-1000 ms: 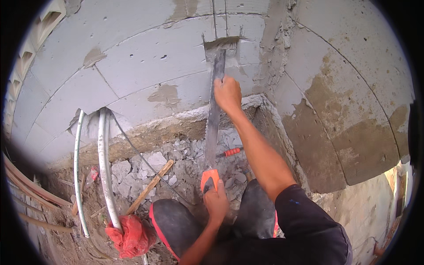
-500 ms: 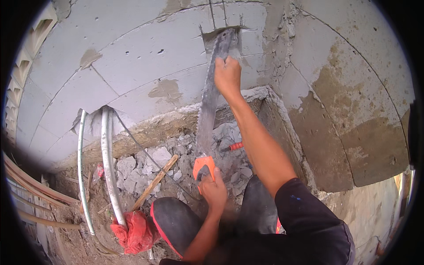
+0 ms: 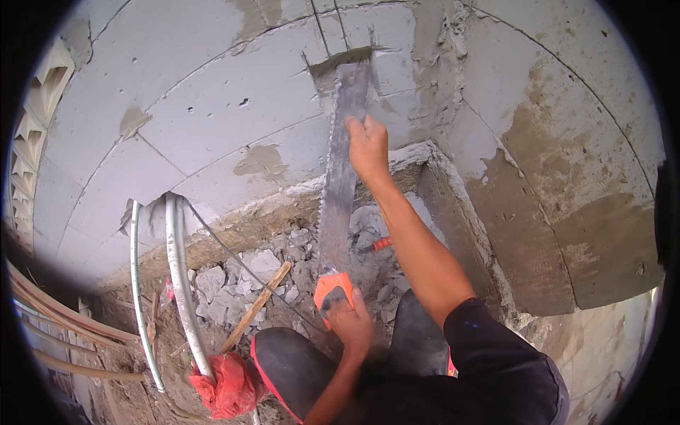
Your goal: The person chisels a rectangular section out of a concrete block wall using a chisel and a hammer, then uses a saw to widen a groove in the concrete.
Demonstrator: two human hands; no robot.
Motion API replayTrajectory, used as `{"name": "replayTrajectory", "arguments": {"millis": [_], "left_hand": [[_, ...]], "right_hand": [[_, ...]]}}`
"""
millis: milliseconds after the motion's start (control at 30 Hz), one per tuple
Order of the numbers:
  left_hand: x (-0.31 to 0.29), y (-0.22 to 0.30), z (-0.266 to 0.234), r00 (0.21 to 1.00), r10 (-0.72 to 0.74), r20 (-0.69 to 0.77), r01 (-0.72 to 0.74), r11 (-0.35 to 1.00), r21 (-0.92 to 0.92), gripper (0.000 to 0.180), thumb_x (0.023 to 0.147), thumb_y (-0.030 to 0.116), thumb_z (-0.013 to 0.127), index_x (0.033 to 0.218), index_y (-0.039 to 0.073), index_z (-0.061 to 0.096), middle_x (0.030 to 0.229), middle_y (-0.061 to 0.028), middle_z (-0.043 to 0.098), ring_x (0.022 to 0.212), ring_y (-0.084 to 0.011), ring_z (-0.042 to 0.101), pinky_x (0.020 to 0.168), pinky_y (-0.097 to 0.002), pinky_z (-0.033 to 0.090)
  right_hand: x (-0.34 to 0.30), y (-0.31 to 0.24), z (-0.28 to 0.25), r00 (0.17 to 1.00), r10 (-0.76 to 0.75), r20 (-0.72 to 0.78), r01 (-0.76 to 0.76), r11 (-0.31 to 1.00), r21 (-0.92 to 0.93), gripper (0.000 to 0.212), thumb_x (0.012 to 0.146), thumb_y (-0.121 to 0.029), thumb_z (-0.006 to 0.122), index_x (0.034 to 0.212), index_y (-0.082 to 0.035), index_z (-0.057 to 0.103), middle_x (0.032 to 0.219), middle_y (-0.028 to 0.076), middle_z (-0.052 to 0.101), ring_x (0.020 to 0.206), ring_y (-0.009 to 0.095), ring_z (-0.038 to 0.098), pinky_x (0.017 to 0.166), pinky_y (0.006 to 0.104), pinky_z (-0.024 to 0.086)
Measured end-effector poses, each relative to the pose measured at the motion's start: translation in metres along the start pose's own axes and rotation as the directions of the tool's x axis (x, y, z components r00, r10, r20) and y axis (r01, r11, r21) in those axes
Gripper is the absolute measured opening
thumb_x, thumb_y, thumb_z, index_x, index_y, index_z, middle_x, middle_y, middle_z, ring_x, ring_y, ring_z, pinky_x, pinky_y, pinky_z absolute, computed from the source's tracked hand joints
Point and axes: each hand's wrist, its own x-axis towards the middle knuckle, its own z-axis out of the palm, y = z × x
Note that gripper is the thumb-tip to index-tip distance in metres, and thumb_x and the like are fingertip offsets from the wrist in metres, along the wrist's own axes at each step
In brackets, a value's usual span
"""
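Two hands on the block saw point(image 3: 340, 177): left hand point(image 3: 348, 322) wrapped round its orange handle point(image 3: 333, 289), right hand point(image 3: 368, 145) pinching the blade's back by the wall notch point(image 3: 340, 62); long, whippy, coarse-toothed, so I'd stay off the teeth.

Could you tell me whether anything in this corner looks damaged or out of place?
Yes: broken block rubble is heaped along the wall's foot, and two white pipes emerge from a ragged hole. A rough notch is cut into the block wall where the hand saw stands.
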Motion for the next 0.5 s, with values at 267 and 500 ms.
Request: {"name": "replayTrajectory", "arguments": {"millis": [267,500], "left_hand": [[-0.01,-0.031,0.034,0.999,-0.035,-0.006,0.035,0.999,-0.013,0.049,0.1,0.029,0.06,0.069,-0.01,0.057,0.068,-0.0288,0.056,0.064,-0.0464,0.056,0.063,-0.0558,0.038],[-0.061,-0.056,0.065,0.942,-0.02,0.335,-0.045,0.981,0.186,0.049,0.1,0.032,0.057,0.072,-0.009,0.063,0.085,-0.0314,0.065,0.079,-0.0482,0.063,0.071,-0.0555,0.047]], "right_hand": [[-0.005,0.024,-0.035,0.94,0.038,0.34,0.086,0.935,-0.343,0.028,0.094,-0.02,0.059,0.09,0.007,0.064,0.071,0.017,0.065,0.067,0.025,0.061,0.069,0.0395,0.048],[-0.068,0.065,-0.135,0.859,0.454,0.236,-0.389,0.88,-0.273,0.027,0.099,-0.03,0.063,0.094,-0.003,0.066,0.072,0.001,0.06,0.055,0.01,0.056,0.047,0.0248,0.042]]}}
